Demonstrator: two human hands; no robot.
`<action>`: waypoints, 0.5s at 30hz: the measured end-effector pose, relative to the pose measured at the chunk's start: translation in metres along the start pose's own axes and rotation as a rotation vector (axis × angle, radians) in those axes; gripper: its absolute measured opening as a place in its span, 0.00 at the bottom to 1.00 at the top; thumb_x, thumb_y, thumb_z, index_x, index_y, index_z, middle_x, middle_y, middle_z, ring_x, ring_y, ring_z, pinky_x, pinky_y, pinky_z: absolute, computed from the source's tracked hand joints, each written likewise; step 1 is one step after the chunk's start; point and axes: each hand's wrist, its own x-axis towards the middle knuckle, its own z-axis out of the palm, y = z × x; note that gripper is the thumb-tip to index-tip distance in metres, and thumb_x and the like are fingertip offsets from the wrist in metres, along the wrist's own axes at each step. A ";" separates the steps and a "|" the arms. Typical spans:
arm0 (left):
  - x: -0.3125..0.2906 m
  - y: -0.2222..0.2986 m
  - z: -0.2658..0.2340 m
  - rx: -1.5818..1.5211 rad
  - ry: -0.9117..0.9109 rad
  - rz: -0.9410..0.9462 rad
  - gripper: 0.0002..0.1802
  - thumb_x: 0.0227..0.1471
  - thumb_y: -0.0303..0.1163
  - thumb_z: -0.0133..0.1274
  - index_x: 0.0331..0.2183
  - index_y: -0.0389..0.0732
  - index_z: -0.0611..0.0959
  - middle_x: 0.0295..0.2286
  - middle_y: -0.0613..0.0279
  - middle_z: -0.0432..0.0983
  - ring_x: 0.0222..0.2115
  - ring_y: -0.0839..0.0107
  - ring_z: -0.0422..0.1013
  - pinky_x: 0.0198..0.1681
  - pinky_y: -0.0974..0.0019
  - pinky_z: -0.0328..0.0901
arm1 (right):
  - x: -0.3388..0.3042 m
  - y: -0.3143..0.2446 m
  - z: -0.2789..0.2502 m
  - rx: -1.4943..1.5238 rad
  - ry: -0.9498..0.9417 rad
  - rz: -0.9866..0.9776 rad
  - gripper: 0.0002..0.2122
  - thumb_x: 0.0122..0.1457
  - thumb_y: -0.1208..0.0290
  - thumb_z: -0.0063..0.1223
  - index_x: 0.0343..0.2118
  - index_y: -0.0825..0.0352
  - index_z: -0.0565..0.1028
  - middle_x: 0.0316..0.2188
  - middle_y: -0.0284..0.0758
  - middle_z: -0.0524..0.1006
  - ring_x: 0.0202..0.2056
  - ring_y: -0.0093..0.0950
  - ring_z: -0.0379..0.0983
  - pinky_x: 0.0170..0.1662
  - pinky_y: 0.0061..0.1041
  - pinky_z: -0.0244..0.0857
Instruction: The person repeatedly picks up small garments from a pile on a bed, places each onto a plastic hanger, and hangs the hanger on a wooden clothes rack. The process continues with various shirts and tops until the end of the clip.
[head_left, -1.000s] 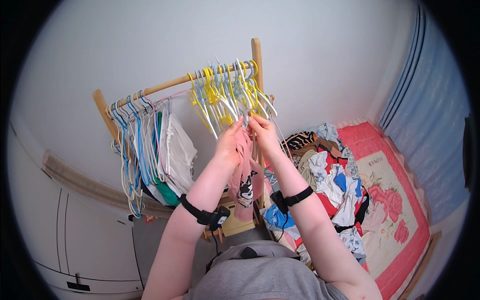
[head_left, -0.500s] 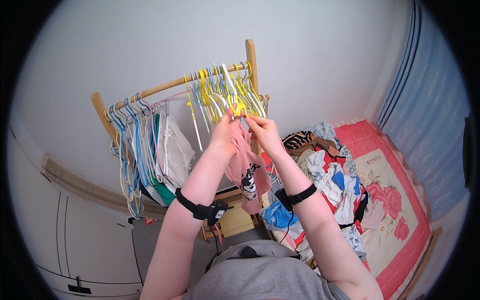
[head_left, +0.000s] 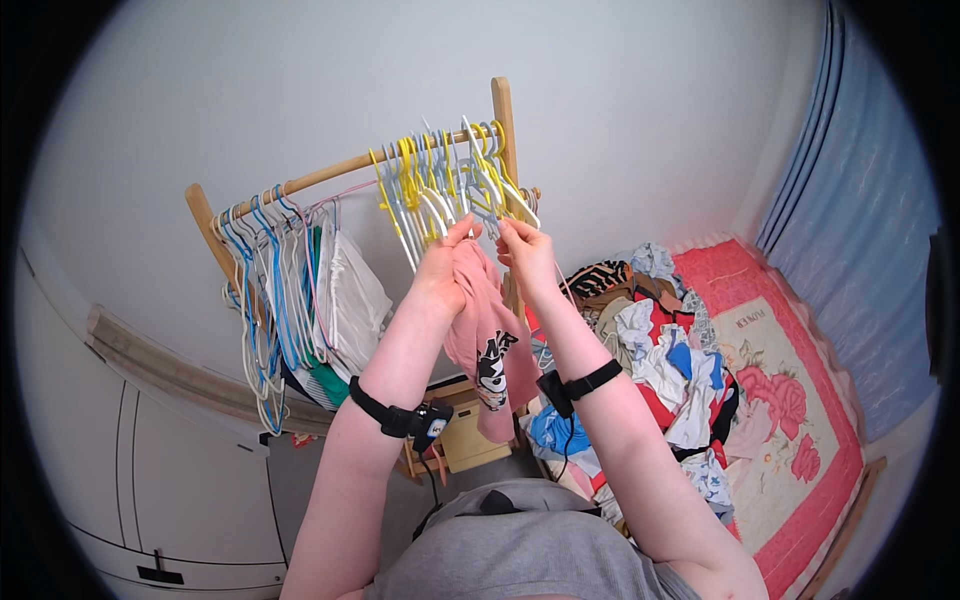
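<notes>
Perhaps the pink garment point(head_left: 490, 320) could slip if our left hand point(head_left: 440, 272) slackens, since we see its lower part dangling unsupported, and the crowded yellow, white and grey hangers point(head_left: 407, 185) just beyond could snag the cloth or one another if we tug. It hangs down from the left hand, which grasps its bunched top, and most of it lies below and left of our right hand point(head_left: 526, 252), whose fingers are drawn together near the hangers, though on what we cannot tell.
</notes>
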 end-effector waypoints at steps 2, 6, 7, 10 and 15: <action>-0.005 -0.001 0.004 -0.012 0.032 0.020 0.16 0.57 0.42 0.57 0.37 0.40 0.77 0.29 0.61 0.77 0.26 0.66 0.74 0.29 0.59 0.70 | -0.001 -0.001 0.000 0.000 0.016 -0.019 0.12 0.61 0.66 0.57 0.42 0.69 0.81 0.23 0.26 0.75 0.24 0.15 0.68 0.28 0.16 0.63; -0.002 -0.007 0.003 -0.057 0.041 0.028 0.16 0.57 0.44 0.56 0.38 0.41 0.78 0.28 0.62 0.77 0.26 0.67 0.74 0.27 0.61 0.70 | -0.002 0.010 -0.005 -0.096 -0.009 -0.165 0.11 0.61 0.68 0.56 0.41 0.71 0.80 0.23 0.28 0.76 0.24 0.14 0.68 0.28 0.17 0.63; 0.000 -0.007 0.000 -0.045 -0.072 -0.028 0.15 0.57 0.43 0.56 0.38 0.41 0.78 0.29 0.63 0.77 0.28 0.67 0.74 0.29 0.61 0.70 | -0.002 0.013 -0.006 -0.133 -0.029 -0.204 0.11 0.61 0.69 0.56 0.41 0.71 0.80 0.23 0.28 0.76 0.24 0.14 0.68 0.27 0.17 0.63; 0.013 -0.006 -0.009 -0.071 -0.236 -0.074 0.13 0.57 0.41 0.57 0.37 0.41 0.79 0.29 0.63 0.78 0.30 0.67 0.75 0.33 0.61 0.72 | -0.002 0.018 0.000 -0.083 -0.055 -0.214 0.11 0.61 0.70 0.56 0.41 0.73 0.80 0.23 0.28 0.77 0.24 0.13 0.68 0.27 0.17 0.63; 0.015 -0.009 0.002 -0.120 -0.081 0.100 0.10 0.58 0.35 0.56 0.35 0.39 0.79 0.33 0.61 0.78 0.34 0.66 0.75 0.40 0.61 0.72 | -0.003 0.014 0.001 -0.131 -0.080 -0.178 0.11 0.61 0.70 0.57 0.41 0.73 0.80 0.23 0.29 0.77 0.24 0.14 0.67 0.27 0.17 0.62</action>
